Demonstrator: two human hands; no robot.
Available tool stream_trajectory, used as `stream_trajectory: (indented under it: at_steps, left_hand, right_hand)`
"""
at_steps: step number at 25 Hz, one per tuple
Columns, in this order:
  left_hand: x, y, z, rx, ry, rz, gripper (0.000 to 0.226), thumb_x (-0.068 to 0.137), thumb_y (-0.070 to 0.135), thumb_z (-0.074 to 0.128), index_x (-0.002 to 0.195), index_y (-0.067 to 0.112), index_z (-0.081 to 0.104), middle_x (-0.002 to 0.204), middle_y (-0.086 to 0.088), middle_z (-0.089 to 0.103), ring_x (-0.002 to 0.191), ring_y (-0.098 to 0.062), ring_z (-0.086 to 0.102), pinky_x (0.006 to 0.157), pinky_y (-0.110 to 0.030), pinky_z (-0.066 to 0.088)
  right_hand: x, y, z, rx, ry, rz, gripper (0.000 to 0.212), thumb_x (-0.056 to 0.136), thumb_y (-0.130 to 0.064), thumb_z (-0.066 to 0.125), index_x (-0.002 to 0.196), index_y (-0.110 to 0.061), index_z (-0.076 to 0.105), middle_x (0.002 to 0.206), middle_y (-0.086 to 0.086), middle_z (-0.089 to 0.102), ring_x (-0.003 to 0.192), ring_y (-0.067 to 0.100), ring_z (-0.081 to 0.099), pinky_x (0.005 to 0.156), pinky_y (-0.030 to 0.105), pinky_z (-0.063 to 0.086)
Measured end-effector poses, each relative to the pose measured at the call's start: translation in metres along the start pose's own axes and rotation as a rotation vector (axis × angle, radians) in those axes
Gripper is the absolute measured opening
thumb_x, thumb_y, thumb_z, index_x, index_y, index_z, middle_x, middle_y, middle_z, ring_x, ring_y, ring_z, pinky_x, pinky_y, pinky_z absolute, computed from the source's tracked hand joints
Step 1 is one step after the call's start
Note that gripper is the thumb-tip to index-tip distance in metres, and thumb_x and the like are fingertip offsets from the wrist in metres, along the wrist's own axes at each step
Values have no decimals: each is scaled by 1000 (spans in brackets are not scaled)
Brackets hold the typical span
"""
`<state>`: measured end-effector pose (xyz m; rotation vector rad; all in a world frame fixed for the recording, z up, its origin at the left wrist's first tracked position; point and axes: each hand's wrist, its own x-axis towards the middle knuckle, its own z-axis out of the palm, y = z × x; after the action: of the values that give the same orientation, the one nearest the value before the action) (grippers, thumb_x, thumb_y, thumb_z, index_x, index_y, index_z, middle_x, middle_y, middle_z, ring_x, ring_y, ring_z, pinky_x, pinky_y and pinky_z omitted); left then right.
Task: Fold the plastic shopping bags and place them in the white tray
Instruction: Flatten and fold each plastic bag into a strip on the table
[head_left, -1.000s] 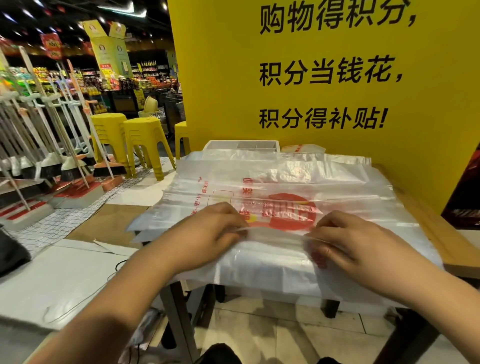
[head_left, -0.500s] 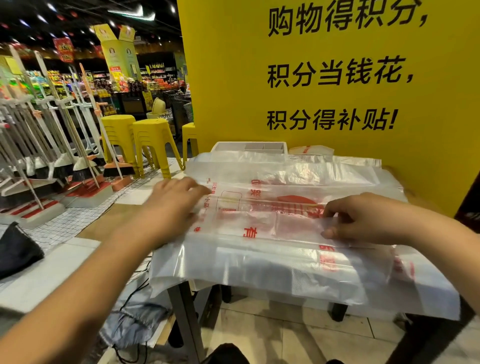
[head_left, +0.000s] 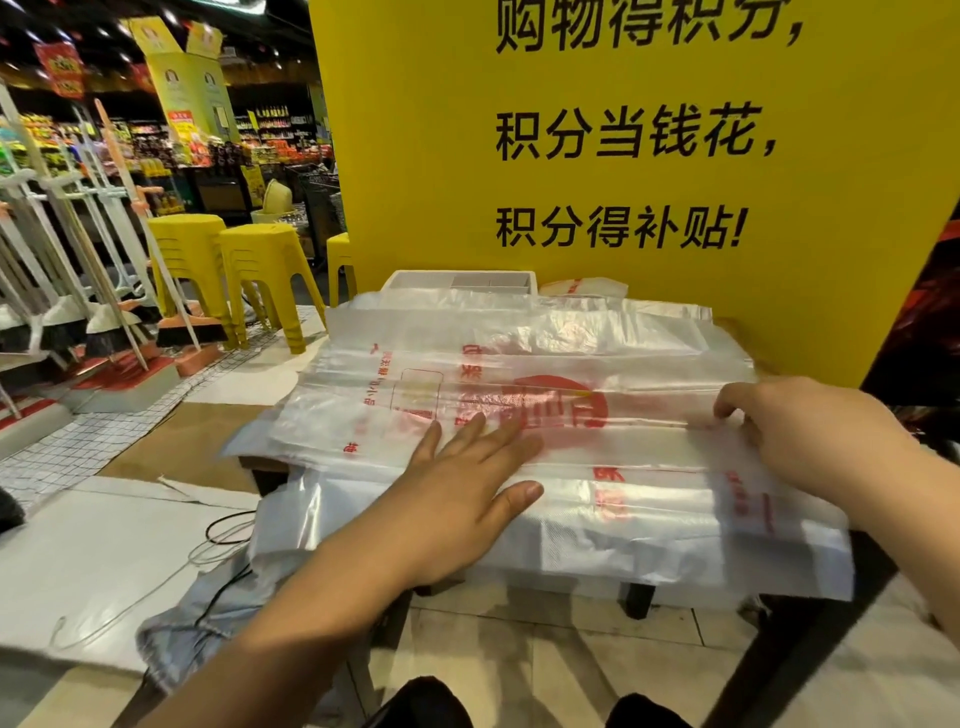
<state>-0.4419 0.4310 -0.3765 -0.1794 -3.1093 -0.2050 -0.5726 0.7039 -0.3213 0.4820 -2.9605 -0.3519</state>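
Our left hand (head_left: 467, 483) lies flat with fingers spread, pressing the top bag (head_left: 649, 499) down; it grips nothing. Our right hand (head_left: 800, 436) curls its fingers over the bag's folded edge and appears to pinch it. The bag lies across the pile (head_left: 571, 332) of further bags that covers the table (head_left: 254, 465), its near side hanging over the table edge. The tray (head_left: 462, 280) stands beyond the pile, at the far side by the yellow board (head_left: 415, 156). We judge the film light, limp and slippery, apt to slide on the layers beneath. It is best held at a crease or edge, with one palm pinning the middle.
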Motion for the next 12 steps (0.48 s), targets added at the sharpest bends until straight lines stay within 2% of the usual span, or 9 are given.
stream_trajectory:
  at_steps: [2, 4, 5, 7, 9, 12]
  left_hand:
    - [1, 0, -2, -36, 0, 1, 57, 102, 57, 18, 157, 45, 9, 165, 19, -3, 153, -10, -8, 124, -45, -7]
    - [1, -2, -3, -51, -5, -3, 56, 102, 57, 18, 156, 45, 13, 165, 19, 0, 153, -9, -6, 124, -45, -6]
    - [2, -2, -3, -52, -4, -9, 56, 101, 58, 17, 156, 46, 15, 165, 19, 3, 153, -9, -4, 124, -46, -5]
    - [4, -1, -4, -31, 28, -25, 55, 101, 57, 17, 155, 46, 21, 164, 19, 11, 153, -10, 3, 123, -47, -5]
    - [6, 0, -5, 9, 71, -25, 51, 103, 54, 19, 153, 46, 25, 163, 19, 19, 152, -11, 9, 123, -47, -4]
    - [3, -2, -5, -25, 51, -17, 50, 104, 53, 19, 153, 48, 23, 164, 20, 14, 153, -9, 5, 124, -46, -2]
  right_hand:
    - [-5, 3, -1, -74, 5, 93, 39, 95, -19, 46, 129, -38, 50, 120, -5, 59, 103, 19, 59, 75, 34, 46]
    - [-14, -5, -3, -165, 168, 118, 46, 88, -19, 54, 132, -35, 50, 128, -3, 55, 117, 23, 53, 95, 40, 43]
    - [-19, -16, -3, -153, 273, 64, 50, 85, -19, 58, 133, -32, 50, 132, 0, 53, 123, 25, 50, 102, 43, 38]
    - [-34, -49, -2, 44, 444, -193, 47, 86, -23, 60, 133, -26, 57, 135, 2, 56, 126, 27, 50, 106, 46, 38]
    - [-44, -77, 5, 283, 401, -409, 43, 95, -38, 48, 136, -27, 56, 140, 1, 55, 129, 24, 50, 105, 41, 40]
    - [-37, -84, 25, 386, 155, -458, 65, 94, -62, 8, 152, -40, 31, 161, -11, 29, 147, 13, 25, 117, 32, 24]
